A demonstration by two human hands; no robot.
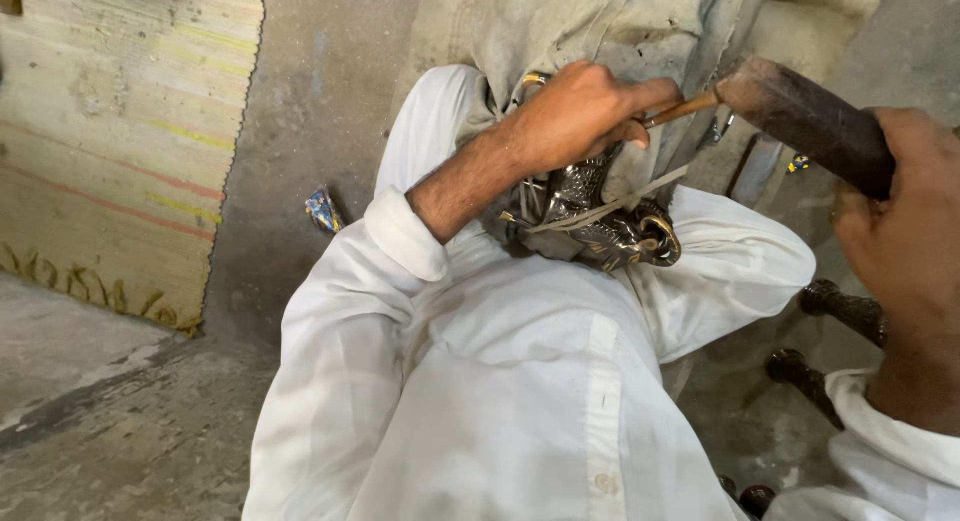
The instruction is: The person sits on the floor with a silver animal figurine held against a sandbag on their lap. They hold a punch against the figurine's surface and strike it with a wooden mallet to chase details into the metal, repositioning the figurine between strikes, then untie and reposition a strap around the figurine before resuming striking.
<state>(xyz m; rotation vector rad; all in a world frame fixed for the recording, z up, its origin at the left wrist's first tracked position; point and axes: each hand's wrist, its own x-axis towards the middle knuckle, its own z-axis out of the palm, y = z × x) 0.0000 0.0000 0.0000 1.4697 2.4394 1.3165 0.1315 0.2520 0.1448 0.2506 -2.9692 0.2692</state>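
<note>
My left hand (585, 111) is closed around a thin metal chisel (682, 109), its tip down on a dark embossed metal piece (610, 226) that rests in my lap. A pale cord crosses that piece. My right hand (905, 216) grips the dark wooden mallet (805, 116), whose head touches the top end of the chisel. White sleeves and a white garment cover my arms and legs.
A grey cloth (600, 21) hangs behind the metal piece. A striped woven mat (110, 131) lies at the left on the concrete floor (120, 421). A small blue wrapper (322, 209) sits by my knee. Dark turned metal pieces (835, 306) lie at the right.
</note>
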